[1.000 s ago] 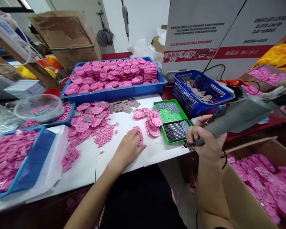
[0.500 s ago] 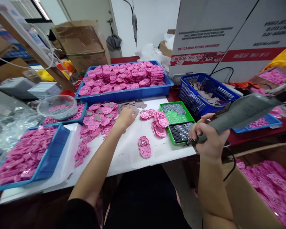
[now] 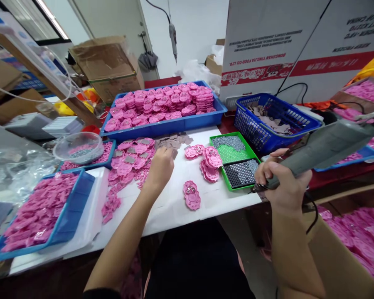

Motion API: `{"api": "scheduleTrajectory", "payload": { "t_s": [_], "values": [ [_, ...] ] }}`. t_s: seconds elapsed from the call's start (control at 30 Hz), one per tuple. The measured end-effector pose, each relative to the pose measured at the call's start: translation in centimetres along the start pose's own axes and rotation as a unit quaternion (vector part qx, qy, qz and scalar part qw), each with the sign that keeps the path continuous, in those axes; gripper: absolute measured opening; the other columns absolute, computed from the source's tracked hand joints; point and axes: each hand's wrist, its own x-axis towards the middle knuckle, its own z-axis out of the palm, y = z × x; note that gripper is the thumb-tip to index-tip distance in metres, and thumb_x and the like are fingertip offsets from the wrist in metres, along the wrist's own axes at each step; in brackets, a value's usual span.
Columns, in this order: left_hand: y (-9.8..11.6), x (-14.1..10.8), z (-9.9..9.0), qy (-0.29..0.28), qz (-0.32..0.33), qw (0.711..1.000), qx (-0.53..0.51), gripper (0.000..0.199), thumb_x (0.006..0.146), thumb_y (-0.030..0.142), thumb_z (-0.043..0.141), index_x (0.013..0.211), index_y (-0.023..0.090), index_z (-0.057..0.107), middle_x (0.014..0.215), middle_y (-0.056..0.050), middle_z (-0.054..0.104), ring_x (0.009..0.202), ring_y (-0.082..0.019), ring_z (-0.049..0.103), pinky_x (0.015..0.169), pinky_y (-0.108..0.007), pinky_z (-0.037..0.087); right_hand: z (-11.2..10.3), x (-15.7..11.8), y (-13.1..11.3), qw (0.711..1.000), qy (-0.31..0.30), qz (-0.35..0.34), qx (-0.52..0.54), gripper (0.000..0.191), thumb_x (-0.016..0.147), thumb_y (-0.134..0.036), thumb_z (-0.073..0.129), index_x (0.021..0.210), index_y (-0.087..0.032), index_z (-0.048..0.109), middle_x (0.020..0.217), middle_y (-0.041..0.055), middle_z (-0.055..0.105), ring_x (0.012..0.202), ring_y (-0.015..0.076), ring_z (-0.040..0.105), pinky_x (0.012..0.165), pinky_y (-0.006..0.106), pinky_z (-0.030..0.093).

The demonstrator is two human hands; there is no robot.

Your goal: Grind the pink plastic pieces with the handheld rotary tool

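Observation:
My left hand [image 3: 162,165] is closed at the near edge of a heap of flat grey-brown pieces [image 3: 174,140]; a small grey-brown piece shows at its fingertips. In my right hand [image 3: 283,180] is a grey electric screwdriver [image 3: 324,145], its tip pointing left beside the green tray [image 3: 227,150] of small screws. A single pink plastic part [image 3: 191,195] lies on the white table sheet between my hands. More pink parts [image 3: 211,162] are stacked left of the green tray. Left of my left hand is a pile of pink parts [image 3: 132,158], several with grey pieces on them.
A long blue tray [image 3: 165,128] of stacked pink parts stands at the back. The blue basket [image 3: 252,128] is at the right, a blue bin [image 3: 71,207] of pink pieces at the left. Another screwdriver [image 3: 173,39] hangs above. An open carton [image 3: 333,249] stands lower right.
My left hand has drawn back slightly toward me and its fingers have closed, with a small piece at the fingertips. My right hand still holds the screwdriver. The view has shifted slightly.

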Motion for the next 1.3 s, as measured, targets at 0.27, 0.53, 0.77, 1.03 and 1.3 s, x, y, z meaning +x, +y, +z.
{"api": "scheduleTrajectory", "payload": {
  "t_s": [0.27,0.53,0.77,1.03,1.3],
  "values": [
    [2.0,-13.4,-0.4,-0.068,0.025,0.990,-0.123,0.031,0.110,0.022,0.041,0.115,0.020,0.072,0.106,-0.010,0.076,0.100,-0.028,0.070,0.093,-0.045,0.057,0.8,-0.6,-0.9,1.000,-0.018,0.005,0.006,0.018,0.077,-0.020,0.074,0.092,-0.025,0.067,0.054,-0.0070,0.045,0.037,0.0109,0.042,0.037,0.029,0.030],
    [4.0,-17.5,1.4,0.056,-0.004,0.990,-0.127,0.029,0.107,0.030,0.059,0.133,0.023,0.069,0.125,-0.013,0.075,0.121,-0.033,0.070,0.107,-0.054,0.057,1.4,-1.0,-0.6,1.000,-0.019,0.002,-0.009,0.017,0.074,-0.021,0.073,0.090,-0.027,0.068,0.052,-0.0073,0.044,0.035,0.0111,0.039,0.034,0.030,0.028],
    [2.8,-21.8,1.4,0.076,0.116,0.979,-0.152,0.054,0.098,0.015,0.073,0.149,0.029,0.061,0.138,-0.010,0.074,0.136,-0.035,0.066,0.113,-0.057,0.059,0.9,-0.7,-0.5,0.999,-0.016,0.008,-0.035,0.016,0.079,-0.024,0.073,0.093,-0.027,0.066,0.055,-0.0069,0.042,0.037,0.0109,0.039,0.036,0.030,0.029],
    [1.0,-23.6,1.2,0.060,0.137,0.965,-0.215,0.051,0.097,0.006,0.068,0.143,0.028,0.066,0.135,-0.011,0.075,0.133,-0.033,0.069,0.111,-0.058,0.062,1.0,-1.2,0.0,0.998,0.001,0.005,-0.061,0.017,0.081,-0.031,0.073,0.096,-0.028,0.065,0.056,-0.0070,0.039,0.037,0.0112,0.037,0.038,0.031,0.030],
    [2.4,-20.8,-0.4,0.081,-0.006,0.955,-0.285,0.027,0.098,0.021,0.074,0.124,0.028,0.076,0.121,-0.007,0.079,0.110,-0.026,0.078,0.100,-0.046,0.068,1.7,0.6,0.0,0.997,0.028,-0.054,-0.050,0.022,0.077,-0.036,0.074,0.090,-0.027,0.059,0.052,-0.0094,0.036,0.035,0.0104,0.035,0.037,0.029,0.030]
  ]
}}
